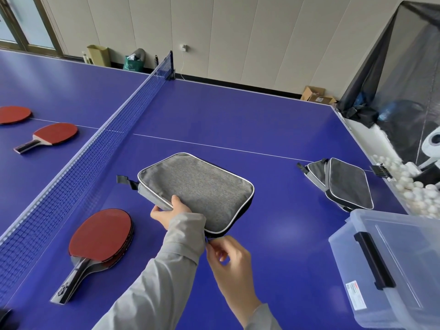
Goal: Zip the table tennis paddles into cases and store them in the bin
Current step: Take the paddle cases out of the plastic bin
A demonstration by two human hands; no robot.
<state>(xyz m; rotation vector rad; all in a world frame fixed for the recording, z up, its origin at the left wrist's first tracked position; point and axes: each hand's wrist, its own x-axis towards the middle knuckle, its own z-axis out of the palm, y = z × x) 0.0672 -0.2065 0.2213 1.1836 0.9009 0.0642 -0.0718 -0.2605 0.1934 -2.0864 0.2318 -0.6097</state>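
The left hand (170, 211) grips the grey fabric zip case (196, 192) by its edge; just beside it, the right hand (227, 257) pinches the zip pull (barely visible). Red rubber paddles (101, 235) wait left of the hands, and the clear plastic bin (390, 267) to their right looks unfilled.

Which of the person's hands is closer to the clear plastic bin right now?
Right. The right hand pinches at the gray case's near edge, on the side toward the clear plastic bin; the left hand grips the case farther away.

Case (197, 189) right of paddles (101, 236) (stacked).
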